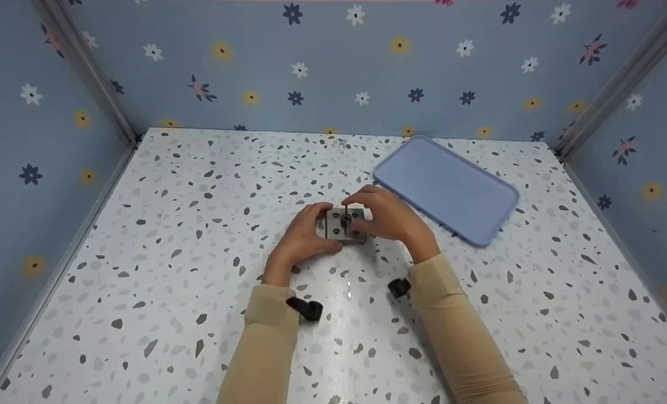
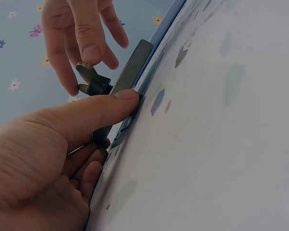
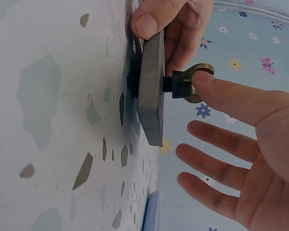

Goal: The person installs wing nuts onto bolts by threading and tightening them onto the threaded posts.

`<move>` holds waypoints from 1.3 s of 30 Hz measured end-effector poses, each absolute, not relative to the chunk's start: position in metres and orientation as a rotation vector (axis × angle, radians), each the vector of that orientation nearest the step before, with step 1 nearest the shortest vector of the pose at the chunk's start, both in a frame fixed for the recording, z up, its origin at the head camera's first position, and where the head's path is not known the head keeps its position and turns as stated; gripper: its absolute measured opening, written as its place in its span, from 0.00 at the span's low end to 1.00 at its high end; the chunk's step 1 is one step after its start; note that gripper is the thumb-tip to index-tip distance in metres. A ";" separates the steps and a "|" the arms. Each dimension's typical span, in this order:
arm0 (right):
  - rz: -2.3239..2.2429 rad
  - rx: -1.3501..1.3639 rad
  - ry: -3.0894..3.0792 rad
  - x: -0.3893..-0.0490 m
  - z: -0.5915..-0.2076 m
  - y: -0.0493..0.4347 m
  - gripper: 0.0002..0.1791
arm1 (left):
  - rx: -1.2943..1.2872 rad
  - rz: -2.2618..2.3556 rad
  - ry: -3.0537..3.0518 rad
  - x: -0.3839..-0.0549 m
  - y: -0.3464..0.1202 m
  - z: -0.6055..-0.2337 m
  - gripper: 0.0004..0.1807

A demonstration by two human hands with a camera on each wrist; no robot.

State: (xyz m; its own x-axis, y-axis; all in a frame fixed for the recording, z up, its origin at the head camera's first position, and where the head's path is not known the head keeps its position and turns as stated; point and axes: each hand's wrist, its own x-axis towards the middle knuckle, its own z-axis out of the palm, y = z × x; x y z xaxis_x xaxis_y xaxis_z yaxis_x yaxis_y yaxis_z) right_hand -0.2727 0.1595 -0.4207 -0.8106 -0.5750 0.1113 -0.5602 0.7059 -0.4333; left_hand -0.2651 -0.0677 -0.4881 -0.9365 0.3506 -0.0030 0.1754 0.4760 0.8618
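Note:
A grey metal block (image 1: 338, 229) with several holes stands just above the speckled table, held at its left end by my left hand (image 1: 304, 234). The left thumb (image 2: 111, 103) lies along the near edge, with fingers at the far side. A dark wing screw (image 3: 182, 89) with brass-coloured wing edges projects from the block's upper face, some black thread showing. My right hand (image 1: 392, 219) pinches its wings between thumb and index finger; in the right wrist view the thumb (image 3: 221, 89) presses one wing while other fingers spread apart. The dark part under the block is unclear.
A blue-grey rectangular tray (image 1: 451, 191) lies at an angle behind and right of my right hand. Flower-patterned panels (image 1: 322, 67) wall the table (image 1: 199, 235) at the back and both sides. Black wrist mounts (image 1: 309, 310) sit at both cuffs.

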 end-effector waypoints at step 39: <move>-0.657 -0.742 3.000 -0.271 -0.424 0.153 0.24 | 0.428 1.483 2.527 -0.263 -0.068 -0.487 0.53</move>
